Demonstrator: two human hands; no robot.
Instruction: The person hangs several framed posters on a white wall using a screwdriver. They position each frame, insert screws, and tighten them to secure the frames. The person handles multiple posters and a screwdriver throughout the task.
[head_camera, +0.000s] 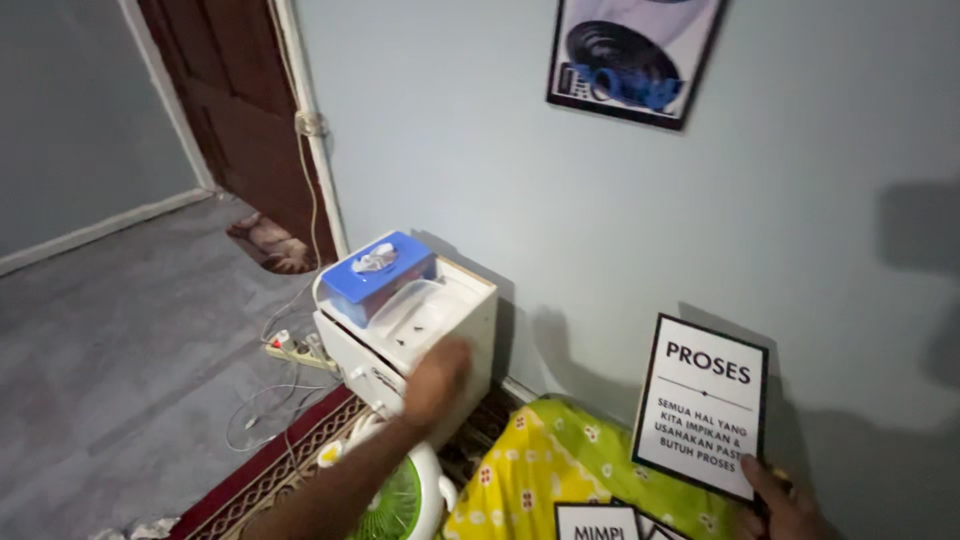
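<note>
A white card with a black border (702, 405), printed with black lettering, is standing upright at the right of the scene, leaning close to the pale blue wall (500, 150). The right hand (785, 505) is pinching its lower right corner, with the thumb lying across the front of the border; the grip is closed on the card, and the rest of the fingers are hiding behind it. The card is rising above and to the left of that hand, over a yellow patterned cloth (540, 470).

The left hand (437, 380) is reaching away toward the middle of the scene, resting on the near right edge of a small white cabinet (400, 345) that is standing against the wall. Whether its fingers are curling around anything I cannot tell; its back is facing the camera.

On top of the cabinet a blue tissue box (375, 270) is sitting at the far left, with a white tissue poking out of its top. Just beside it, to the right, a clear plastic tray (425, 305) is lying, and nothing can be made out inside it.

Near the bottom edge, more black-bordered cards (597, 522) are lying on the yellow cloth, and a green and white fan (405, 500) is showing under the left forearm.
</note>
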